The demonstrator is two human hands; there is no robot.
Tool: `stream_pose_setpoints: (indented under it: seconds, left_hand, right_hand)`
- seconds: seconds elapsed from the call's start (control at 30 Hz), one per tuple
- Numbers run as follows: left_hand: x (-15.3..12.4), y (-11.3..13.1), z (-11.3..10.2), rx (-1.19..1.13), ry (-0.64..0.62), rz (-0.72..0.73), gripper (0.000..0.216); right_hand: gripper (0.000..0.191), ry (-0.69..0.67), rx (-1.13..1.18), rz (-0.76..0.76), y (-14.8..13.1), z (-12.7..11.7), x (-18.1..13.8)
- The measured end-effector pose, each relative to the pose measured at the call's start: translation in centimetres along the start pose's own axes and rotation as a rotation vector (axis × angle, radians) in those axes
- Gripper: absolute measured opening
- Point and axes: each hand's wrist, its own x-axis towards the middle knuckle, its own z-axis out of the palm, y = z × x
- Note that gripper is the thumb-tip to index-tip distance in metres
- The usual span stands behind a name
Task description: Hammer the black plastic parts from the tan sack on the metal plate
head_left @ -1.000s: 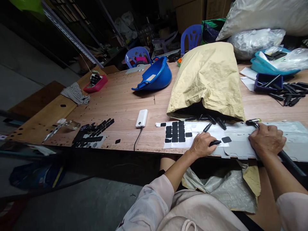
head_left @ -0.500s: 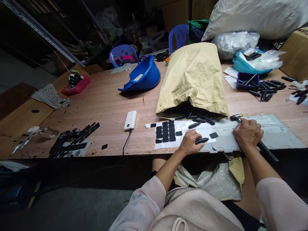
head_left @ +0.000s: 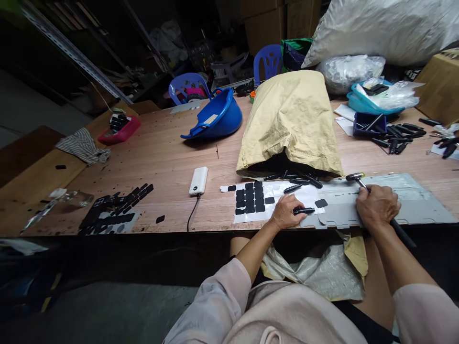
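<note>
My left hand is closed on a short black pen-like piece, held low over the white sheet near the table's front edge. My right hand wraps round a hammer; its metal head points up and left, above the grey board. Black rounded stickers stand in rows on the white sheet left of my left hand. One loose black sticker lies between my hands. Several more black pieces lie by the mouth of a tan paper sack.
A white power bank with a cable lies left of the sheet. A blue basin rests tilted farther back. More black strips are at the left. A purple tray and a turquoise basin stand back right.
My right hand and the hammer have shifted slightly right along the board. The left hand keeps its hold on the black piece. The whole view has tilted a little.
</note>
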Motion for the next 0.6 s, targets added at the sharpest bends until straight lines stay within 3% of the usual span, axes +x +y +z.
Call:
stream_pose_setpoints:
  seconds: [0.17,0.37,0.6]
  left_hand:
    - [0.2,-0.1,-0.1,-0.002,-0.042,-0.007,0.019]
    - [0.4,0.1,-0.3,-0.003,-0.068,-0.047,0.018]
    - [0.6,0.6,-0.5,-0.019,-0.075,-0.106,0.016]
  right_hand:
    - [0.029,0.036,0.297,-0.221,-1.6,-2.5,-5.7]
    - [0.023,-0.141,0.53,-0.406,-4.3,-4.1,-13.9]
    - [0.026,-0.12,0.506,-0.519,-5.1,-3.5,-15.1]
